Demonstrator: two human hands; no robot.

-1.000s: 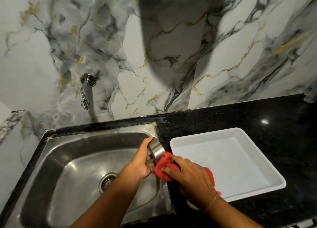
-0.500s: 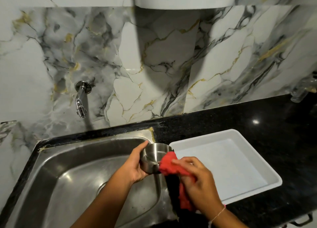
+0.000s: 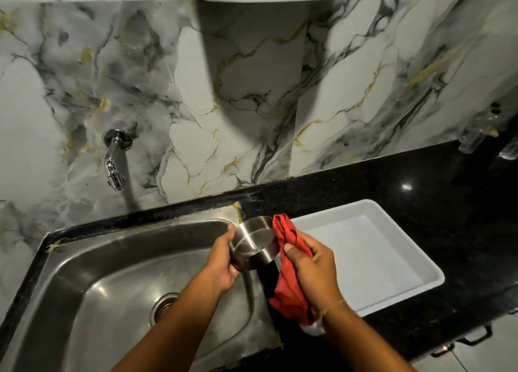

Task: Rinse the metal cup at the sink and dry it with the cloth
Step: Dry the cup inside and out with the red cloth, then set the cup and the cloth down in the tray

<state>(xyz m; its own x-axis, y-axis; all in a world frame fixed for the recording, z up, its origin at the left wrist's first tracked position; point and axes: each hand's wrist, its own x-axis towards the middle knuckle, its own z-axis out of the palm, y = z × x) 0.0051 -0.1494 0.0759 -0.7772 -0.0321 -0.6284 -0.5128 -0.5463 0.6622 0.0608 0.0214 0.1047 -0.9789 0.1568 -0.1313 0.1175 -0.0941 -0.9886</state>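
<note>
Metal cup (image 3: 253, 242) held over the right edge of the steel sink (image 3: 112, 287), red cloth (image 3: 290, 273) against its side.

Left hand (image 3: 221, 265) wraps the cup from the left, thumb up along the wall, fingers curled under; the cup is tipped on its side with its flat base facing the camera and to the right. Right hand (image 3: 314, 265) is closed around the bunched cloth, whose upper end touches the cup's right rim and whose lower end hangs down past the wrist. Both hands close together, neither one empty. White plastic tray (image 3: 414, 248) sits on the black counter (image 3: 364, 181) just right of the hands. Wall tap (image 3: 115, 158) above the sink's left part, well apart from the cup; no water seen running. Marble-pattern backsplash (image 3: 252, 91) behind.
</note>
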